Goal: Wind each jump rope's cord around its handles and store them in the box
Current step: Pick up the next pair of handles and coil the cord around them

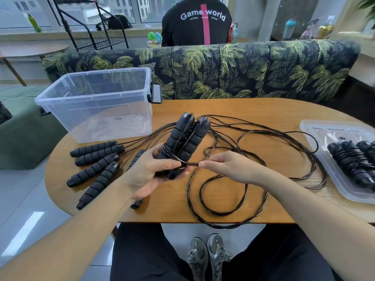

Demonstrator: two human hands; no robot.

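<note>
Your left hand (151, 171) grips the two handles (183, 142) side by side above the middle of the bench (253, 110), fingers curled around their lower ends. Your right hand (229, 167) pinches the cord (190, 163) just beside them. The box (95, 102) stands at the far left edge.

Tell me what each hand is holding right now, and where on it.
The left hand grips a pair of jump rope handles by their lower ends. The right hand pinches the cord just beside those handles.
</note>
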